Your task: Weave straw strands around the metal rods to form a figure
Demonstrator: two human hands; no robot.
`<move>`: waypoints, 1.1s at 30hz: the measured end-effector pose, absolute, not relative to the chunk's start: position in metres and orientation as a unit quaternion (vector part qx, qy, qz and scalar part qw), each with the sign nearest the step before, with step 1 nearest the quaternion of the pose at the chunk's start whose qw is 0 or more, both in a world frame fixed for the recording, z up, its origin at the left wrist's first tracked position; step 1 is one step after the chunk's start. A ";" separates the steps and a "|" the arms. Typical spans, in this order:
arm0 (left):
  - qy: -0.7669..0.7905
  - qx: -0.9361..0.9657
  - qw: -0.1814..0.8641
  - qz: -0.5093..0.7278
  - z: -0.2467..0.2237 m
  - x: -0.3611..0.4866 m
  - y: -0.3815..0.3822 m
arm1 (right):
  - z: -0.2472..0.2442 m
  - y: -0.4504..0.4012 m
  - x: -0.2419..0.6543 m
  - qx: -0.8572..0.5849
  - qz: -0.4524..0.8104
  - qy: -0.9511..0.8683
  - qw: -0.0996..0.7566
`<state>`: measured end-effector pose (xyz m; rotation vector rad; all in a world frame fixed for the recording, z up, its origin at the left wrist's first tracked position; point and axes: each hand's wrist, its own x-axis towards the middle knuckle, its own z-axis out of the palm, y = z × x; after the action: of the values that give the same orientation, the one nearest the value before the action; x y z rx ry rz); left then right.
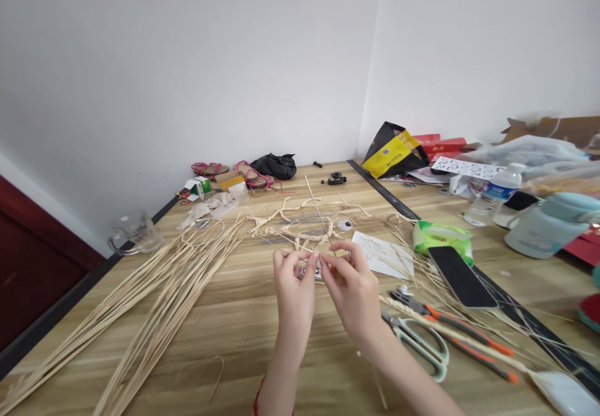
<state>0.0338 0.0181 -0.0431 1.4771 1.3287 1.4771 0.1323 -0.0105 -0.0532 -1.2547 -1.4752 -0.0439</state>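
My left hand [296, 282] and my right hand [351, 285] meet over the middle of the table, fingertips nearly touching. A long thin stick [319, 210], perhaps straw or wire, rises at a slant from my right fingers, which are closed on it. Thumb and finger of my left hand are pinched together; what lies between them is too small to make out. Just beyond are woven straw pieces [304, 236], one of them curved and wrapped. Below the fingertips, partly hidden, is a small item with a red and black label [311, 272].
Two long straw bundles [180, 297] lie at left, near a glass mug [135, 233]. To the right are scissors [424, 341], orange-handled pliers [462, 327], a phone [462, 277], a paper sheet [382, 255], a tape roll [345, 224] and a water bottle [494, 196].
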 end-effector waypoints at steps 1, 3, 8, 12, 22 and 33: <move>0.507 0.568 0.324 0.562 -0.043 0.034 0.018 | -0.053 -0.010 0.133 -0.531 0.007 -0.624 0.574; 0.505 0.573 0.312 0.565 -0.041 0.034 0.017 | -0.051 -0.009 0.135 -0.518 0.063 -0.614 0.591; 0.481 0.587 0.273 0.591 -0.039 0.035 0.013 | -0.044 -0.006 0.143 -0.497 0.174 -0.595 0.607; 0.469 0.610 0.249 0.588 -0.039 0.032 0.014 | -0.038 -0.005 0.152 -0.476 0.266 -0.600 0.585; 0.413 0.681 0.246 0.553 -0.033 0.029 0.014 | -0.032 -0.006 0.163 -0.444 0.360 -0.619 0.539; 0.392 0.713 0.253 0.524 -0.031 0.025 0.013 | -0.034 -0.005 0.161 -0.446 0.353 -0.611 0.551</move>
<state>0.0253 0.0132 -0.0306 1.9386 1.0653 1.4233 0.1605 -0.0055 -0.0344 -1.0550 -1.4445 0.8361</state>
